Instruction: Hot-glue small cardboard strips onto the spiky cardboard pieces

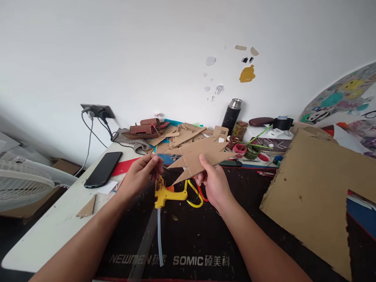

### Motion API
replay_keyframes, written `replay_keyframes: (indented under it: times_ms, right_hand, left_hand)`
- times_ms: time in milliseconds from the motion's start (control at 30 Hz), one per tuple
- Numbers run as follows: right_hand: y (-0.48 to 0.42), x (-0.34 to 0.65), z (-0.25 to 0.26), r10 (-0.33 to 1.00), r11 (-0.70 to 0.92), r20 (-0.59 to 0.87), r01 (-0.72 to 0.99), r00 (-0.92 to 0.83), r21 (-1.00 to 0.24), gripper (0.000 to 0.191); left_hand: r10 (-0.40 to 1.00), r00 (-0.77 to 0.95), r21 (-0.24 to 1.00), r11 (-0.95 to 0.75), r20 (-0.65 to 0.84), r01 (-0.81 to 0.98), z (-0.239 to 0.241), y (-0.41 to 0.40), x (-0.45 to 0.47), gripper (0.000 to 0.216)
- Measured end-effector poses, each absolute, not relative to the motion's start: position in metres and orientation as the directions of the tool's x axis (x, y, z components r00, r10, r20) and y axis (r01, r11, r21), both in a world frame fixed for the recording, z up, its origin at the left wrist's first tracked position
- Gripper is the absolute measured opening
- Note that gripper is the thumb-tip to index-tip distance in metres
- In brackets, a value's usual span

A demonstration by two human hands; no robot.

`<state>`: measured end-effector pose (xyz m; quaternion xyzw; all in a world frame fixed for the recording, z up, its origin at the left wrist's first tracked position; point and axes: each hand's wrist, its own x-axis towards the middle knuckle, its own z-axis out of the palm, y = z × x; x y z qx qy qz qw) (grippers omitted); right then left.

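My right hand [216, 183] grips a flat brown cardboard cutout [192, 161] with pointed ends, thumb on top and fingers underneath. The cutout is held above the black mat [188, 235]. Just left of its points, my left hand [144, 169] is closed with thumb and fingers together; whatever may be between them is hidden. Below the hands lies a yellow glue gun [173, 195] with a pale glue stick [160, 239] sticking out towards me. Partly under the cutout are yellow scissor-like handles [197, 203], beside a red loop.
A heap of cardboard scraps [188, 135] and a brown model boat [147, 131] lie at the back. A black flask [232, 115] and paint pots [252, 151] stand to their right. A large cardboard sheet [317, 192] covers the right side. Left are a phone [103, 169] and a fan [26, 184].
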<state>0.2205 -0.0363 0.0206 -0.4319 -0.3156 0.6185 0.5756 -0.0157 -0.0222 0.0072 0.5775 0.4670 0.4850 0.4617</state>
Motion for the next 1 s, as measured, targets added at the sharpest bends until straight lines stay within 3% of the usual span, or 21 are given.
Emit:
replay_keyframes:
  times_ms: [100,200,700,1000]
  right_hand:
    - [-0.0356,0.2210,0.0202,0.982,-0.137,-0.178,-0.433,0.057,-0.891,0.055]
    - [-0.0357,0.2203,0.0183,0.985,-0.124,-0.164,-0.413,0.061,-0.902,0.059]
    - [-0.0367,0.2201,0.0134,0.994,-0.076,-0.097,-0.312,0.052,-0.947,0.055]
    - [-0.0377,0.2206,0.0154,0.994,-0.087,-0.103,-0.278,0.044,-0.957,0.058]
  left_hand:
    - [0.970,0.234,0.997,0.072,-0.061,-0.038,0.0109,-0.0240,-0.0151,0.059]
    - [0.941,0.316,0.982,0.159,-0.119,-0.105,0.0119,-0.0260,-0.0133,0.064]
    - [0.928,0.324,0.983,0.178,-0.181,0.040,0.0152,-0.0290,-0.0149,0.057]
    - [0.926,0.322,0.979,0.204,-0.198,0.013,0.0179,-0.0289,-0.0133,0.058]
